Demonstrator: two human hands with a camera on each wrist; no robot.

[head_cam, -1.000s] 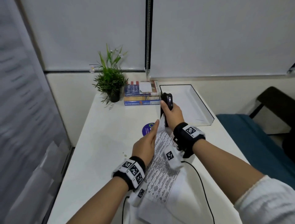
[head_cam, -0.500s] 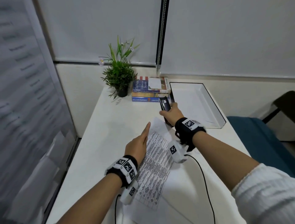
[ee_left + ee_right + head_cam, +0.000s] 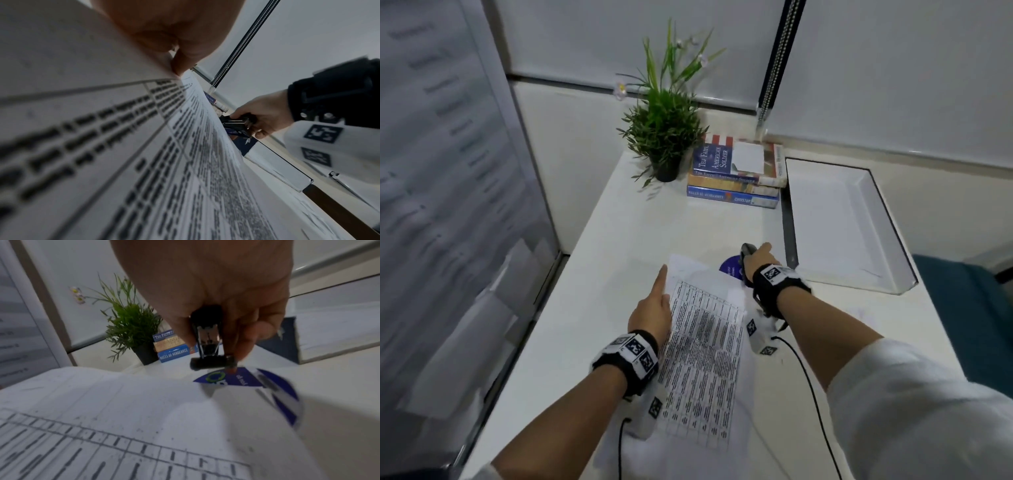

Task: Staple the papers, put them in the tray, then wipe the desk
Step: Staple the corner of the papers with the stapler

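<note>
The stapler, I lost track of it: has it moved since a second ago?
Yes. The stapler in the right hand came down from beside the book stack toward the blue disc.

On each of my wrists I wear a wide black strap topped with a white plate of black-and-white square code markers: the left wrist band sits at lower centre of the head view, the right wrist band just right of centre. Below each band hangs a white camera block with the same printed squares, and from each a thin black cable trails toward the bottom edge. My forearms are bare up to a white ribbed sleeve bunched at the lower right, with a sliver of white cuff at the lower left.
</note>
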